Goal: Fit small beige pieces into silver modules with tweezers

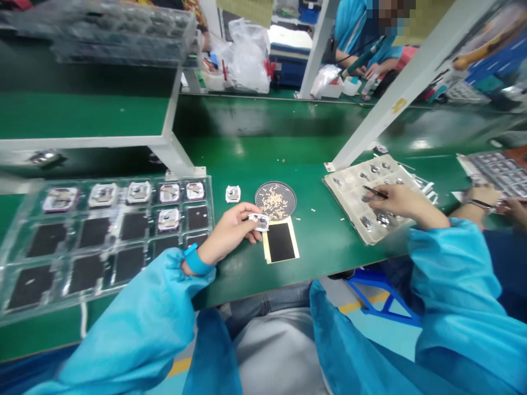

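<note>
My left hand [234, 230], with a blue band at its wrist, pinches a small silver-and-white watch case [260, 221] over the green bench. Just beyond it is a round grey perforated dish [293, 200] holding many tiny tan pieces. A black pad on yellowish paper [282, 241] lies below the dish. Another watch case [233, 193] rests on the bench to the left. Over on the right, my right hand [397, 202] has its fingers closed around a slim black tool [374, 192], perhaps tweezers. That hand is above a whitish tray [349, 189] of shiny metal parts.
A clear compartment tray [209, 219] at left has several watch cases in its upper slots. A shelf [82, 115] and slanted white posts [370, 109] frame the bench. At right, a co-worker's hands [483, 195] are beside another tray [502, 170]. Another person sits across.
</note>
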Tool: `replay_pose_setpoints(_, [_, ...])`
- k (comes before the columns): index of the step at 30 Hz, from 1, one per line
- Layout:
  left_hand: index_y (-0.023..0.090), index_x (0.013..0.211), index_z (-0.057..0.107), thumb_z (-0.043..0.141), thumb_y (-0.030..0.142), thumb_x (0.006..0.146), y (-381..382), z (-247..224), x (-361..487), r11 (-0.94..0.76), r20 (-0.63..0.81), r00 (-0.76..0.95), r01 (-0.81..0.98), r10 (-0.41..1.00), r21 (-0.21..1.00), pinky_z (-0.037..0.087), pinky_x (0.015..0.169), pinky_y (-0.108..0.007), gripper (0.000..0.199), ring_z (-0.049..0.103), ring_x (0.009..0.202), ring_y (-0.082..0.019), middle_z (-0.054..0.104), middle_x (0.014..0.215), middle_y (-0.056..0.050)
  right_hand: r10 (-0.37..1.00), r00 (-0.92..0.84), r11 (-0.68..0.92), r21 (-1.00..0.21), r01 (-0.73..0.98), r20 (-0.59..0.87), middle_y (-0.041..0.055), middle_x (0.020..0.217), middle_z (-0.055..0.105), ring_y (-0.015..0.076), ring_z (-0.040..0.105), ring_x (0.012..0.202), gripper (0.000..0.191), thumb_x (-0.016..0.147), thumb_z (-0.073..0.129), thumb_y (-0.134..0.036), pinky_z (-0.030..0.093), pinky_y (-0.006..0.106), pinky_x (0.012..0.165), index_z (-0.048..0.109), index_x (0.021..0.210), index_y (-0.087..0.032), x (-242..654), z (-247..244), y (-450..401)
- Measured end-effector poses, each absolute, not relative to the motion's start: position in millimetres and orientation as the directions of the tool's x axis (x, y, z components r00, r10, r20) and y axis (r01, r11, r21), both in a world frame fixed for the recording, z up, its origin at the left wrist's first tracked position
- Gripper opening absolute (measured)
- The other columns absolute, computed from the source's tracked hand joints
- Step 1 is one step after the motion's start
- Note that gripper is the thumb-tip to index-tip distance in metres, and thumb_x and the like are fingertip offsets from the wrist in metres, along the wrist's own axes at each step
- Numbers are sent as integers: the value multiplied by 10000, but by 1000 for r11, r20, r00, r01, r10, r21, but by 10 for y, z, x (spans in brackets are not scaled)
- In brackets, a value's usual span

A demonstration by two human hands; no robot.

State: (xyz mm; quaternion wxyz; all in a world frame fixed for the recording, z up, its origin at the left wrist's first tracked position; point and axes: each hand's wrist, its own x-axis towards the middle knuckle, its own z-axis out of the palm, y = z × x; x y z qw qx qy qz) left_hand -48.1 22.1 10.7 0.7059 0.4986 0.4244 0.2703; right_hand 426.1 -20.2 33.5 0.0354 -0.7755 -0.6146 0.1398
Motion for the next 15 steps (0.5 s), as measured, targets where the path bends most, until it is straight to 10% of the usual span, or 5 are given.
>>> replay_pose_setpoints(5, [173, 994, 542, 653, 153, 749, 195, 120, -488, 355, -308, 536, 18, 786, 935, 517, 462, -213, 270, 685, 523, -139, 712, 753, -14, 978, 152, -177, -172, 969, -145, 8, 420, 576, 98, 413, 328, 247, 569, 915, -251, 280, 337, 423, 673, 553, -208, 4333, 395, 33])
replay_pose_setpoints(9, [140, 1087, 614, 666, 155, 767, 174, 153, -489, 342, -295, 562, 23, 773, 939, 528, 486, -215, 324, 671, 520, -124, 704, 729, -12, 976, -27, 54, -118, 991, 216, -13, 414, 511, 49, 304, 349, 239, 666, 879, -279, 224, 330, 434, 673, 569, -206, 3929, 672, 90])
replay_pose_setpoints(15, [131, 1105, 742, 783, 340, 832, 201, 178, -501, 259, -287, 488, 127, 824, 958, 406, 412, -158, 346, 660, 538, -90, 747, 813, -59, 949, -188, 305, -601, 739, 252, 19, 814, 764, 197, 733, 744, 139, 811, 774, -328, 567, 311, 669, 692, 850, -223, 2467, 864, 35])
